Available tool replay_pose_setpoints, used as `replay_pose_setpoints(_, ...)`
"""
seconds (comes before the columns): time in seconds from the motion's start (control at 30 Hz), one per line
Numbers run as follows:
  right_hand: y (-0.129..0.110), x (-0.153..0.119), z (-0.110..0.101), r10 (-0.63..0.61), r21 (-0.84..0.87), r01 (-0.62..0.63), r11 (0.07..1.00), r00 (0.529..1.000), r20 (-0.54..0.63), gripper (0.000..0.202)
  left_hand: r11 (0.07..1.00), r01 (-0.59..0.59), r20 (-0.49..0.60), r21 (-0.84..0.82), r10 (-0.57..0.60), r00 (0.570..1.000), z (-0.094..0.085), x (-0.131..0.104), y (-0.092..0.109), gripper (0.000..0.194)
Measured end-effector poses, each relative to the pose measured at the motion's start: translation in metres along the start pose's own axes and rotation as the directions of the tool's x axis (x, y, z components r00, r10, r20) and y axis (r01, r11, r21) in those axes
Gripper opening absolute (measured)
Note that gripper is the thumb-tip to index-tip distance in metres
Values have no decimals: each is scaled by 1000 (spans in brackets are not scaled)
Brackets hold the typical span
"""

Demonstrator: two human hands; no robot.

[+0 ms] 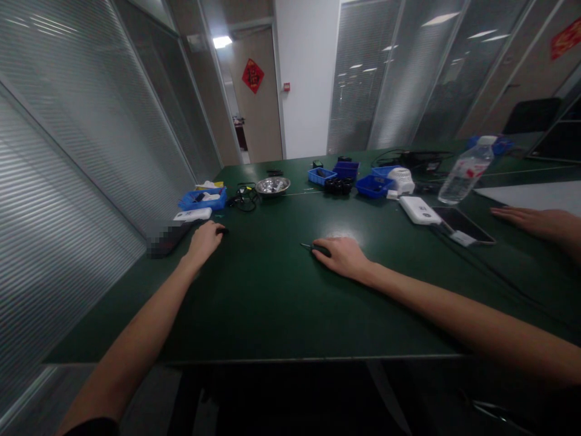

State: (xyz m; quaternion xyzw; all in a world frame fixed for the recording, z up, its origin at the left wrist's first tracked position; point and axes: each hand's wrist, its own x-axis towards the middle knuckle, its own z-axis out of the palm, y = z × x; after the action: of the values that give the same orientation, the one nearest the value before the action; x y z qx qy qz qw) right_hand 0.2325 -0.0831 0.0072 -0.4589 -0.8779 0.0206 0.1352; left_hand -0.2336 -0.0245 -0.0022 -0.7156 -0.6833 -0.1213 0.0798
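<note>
The right hand is resting on the green surface, between the near and far edges, its fingers grasping the dark handle of a screwdriver-like tool. The tool's long axis is running roughly parallel to the near edge, its thin bare tip pointing toward the left edge. The left hand is resting closer to that left edge, its fingers pinching a small dark object, too blurred to identify. This object is lying leftward of the tip, well apart from it and slightly nearer the far edge, where a metal bowl is standing beyond both hands
</note>
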Motion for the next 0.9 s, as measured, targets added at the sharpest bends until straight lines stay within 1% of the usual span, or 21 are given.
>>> replay_pose_setpoints(0.2,-1,-1,0,-36,-37,35,999,998,-52,38,999,1,13,-47,0,1000,2,2,0,38)
replay_pose_setpoints(0.33,-2,-3,-1,-54,-52,52,997,997,-51,38,995,-5,-25,-98,3,1000,4,4,0,39)
replay_pose_setpoints(0.47,-3,-6,-4,-68,-65,64,996,996,-57,38,988,-32,-90,-149,18,996,4,3,-2,36)
replay_pose_setpoints(0.53,-4,-6,-9,-86,-72,79,994,992,-88,39,982,-41,-111,-186,20,994,3,3,-2,33)
replay_pose_setpoints(0.6,-10,-6,-19,-121,-74,110,991,979,-165,40,971,-14,-104,-240,-12,994,3,3,-2,31)
replay_pose_setpoints(0.67,-22,-9,-34,-183,-46,178,983,940,-287,35,951,44,-76,-306,-70,995,3,4,-3,28)
replay_pose_setpoints(0.7,-30,-13,-43,-213,-13,225,974,903,-374,31,939,75,-58,-336,-100,993,3,4,-3,27)
replay_pose_setpoints(0.77,-53,-30,-61,-281,71,372,925,800,-531,25,915,136,-25,-379,-157,987,2,6,-3,27)
replay_pose_setpoints(0.8,-66,-43,-69,-312,94,448,889,743,-592,27,900,167,-9,-401,-186,982,1,6,-3,26)
replay_pose_setpoints(0.83,-79,-59,-75,-336,96,499,861,702,-628,32,882,198,9,-427,-215,977,1,7,-3,26)
replay_pose_setpoints(0.87,-91,-76,-80,-366,93,534,840,685,-630,35,862,226,27,-453,-240,970,0,7,-4,26)
replay_pose_setpoints(0.9,-103,-93,-83,-377,101,539,836,699,-608,36,843,248,43,-478,-260,965,0,7,-4,27)
